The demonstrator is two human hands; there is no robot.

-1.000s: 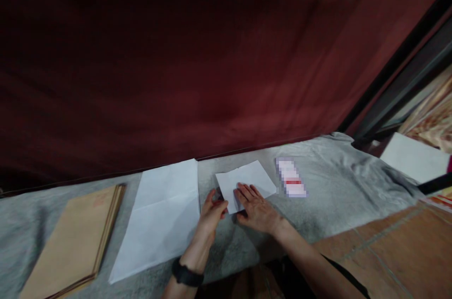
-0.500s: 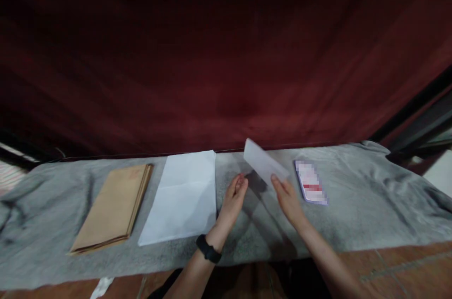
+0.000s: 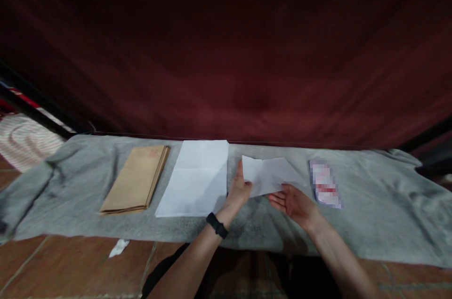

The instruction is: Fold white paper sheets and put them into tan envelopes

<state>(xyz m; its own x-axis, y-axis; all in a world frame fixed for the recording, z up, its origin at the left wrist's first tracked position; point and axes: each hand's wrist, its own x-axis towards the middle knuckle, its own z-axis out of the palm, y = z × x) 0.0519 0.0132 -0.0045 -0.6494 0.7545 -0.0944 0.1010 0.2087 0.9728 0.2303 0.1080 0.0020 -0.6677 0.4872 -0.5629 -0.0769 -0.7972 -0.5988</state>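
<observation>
A small white sheet of paper (image 3: pixel 270 174), creased down its middle and partly unfolded, is tilted above the grey cloth. My left hand (image 3: pixel 240 188) grips its left edge, thumb in front and the other fingers behind. Just under its lower right edge is my right hand (image 3: pixel 294 205), palm turned up and fingers apart, with the fingertips at the paper's edge. Left of my hands lies a stack of larger white paper (image 3: pixel 197 181) with a fold line across it. Farther left is a stack of brown envelopes (image 3: pixel 136 179).
Grey cloth (image 3: pixel 374 214) covers the low surface. A phone-like object with a purple edge and blurred face (image 3: pixel 325 183) lies on the right. A dark red curtain (image 3: pixel 240 63) hangs behind. On the tiled floor lies a white scrap (image 3: pixel 119 247).
My left hand has taken hold of the paper's left edge. The paper has opened along its crease and come lower. My right hand has turned palm up, its grip loosened.
</observation>
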